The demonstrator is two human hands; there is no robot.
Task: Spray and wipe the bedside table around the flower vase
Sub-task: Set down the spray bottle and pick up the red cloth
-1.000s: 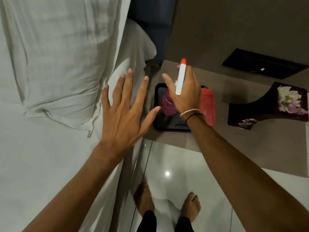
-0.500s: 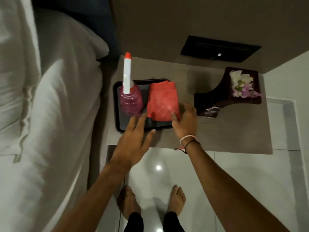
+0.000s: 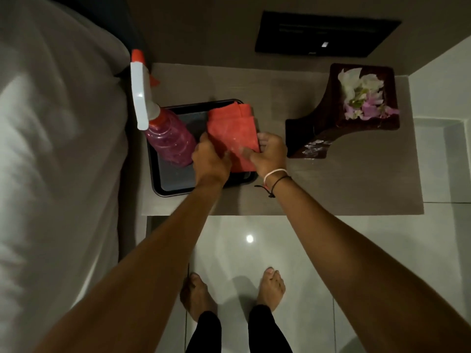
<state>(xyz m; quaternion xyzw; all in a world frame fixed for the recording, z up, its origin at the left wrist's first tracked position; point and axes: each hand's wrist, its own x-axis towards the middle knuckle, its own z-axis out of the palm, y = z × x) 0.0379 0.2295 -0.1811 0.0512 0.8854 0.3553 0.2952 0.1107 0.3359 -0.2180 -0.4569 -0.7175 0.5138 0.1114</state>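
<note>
A folded red cloth (image 3: 233, 128) lies on the right side of a black tray (image 3: 178, 188) on the brown bedside table (image 3: 331, 189). My left hand (image 3: 210, 159) grips the cloth's left near edge. My right hand (image 3: 270, 151) grips its right near corner. A spray bottle (image 3: 163, 131) with pink liquid, a white head and a red nozzle stands at the left of the tray, untouched. The dark wooden flower vase (image 3: 328, 123) with white and purple flowers stands at the table's right, just right of my right hand.
A bed with white bedding (image 3: 58, 149) borders the table on the left. A black panel (image 3: 323, 34) sits on the wall behind. My bare feet (image 3: 232, 289) stand on glossy white floor tiles in front of the table.
My right hand left the spray bottle standing in the tray and went to the red cloth. My left hand came from above the bed to the cloth. Both hands now hold it.
</note>
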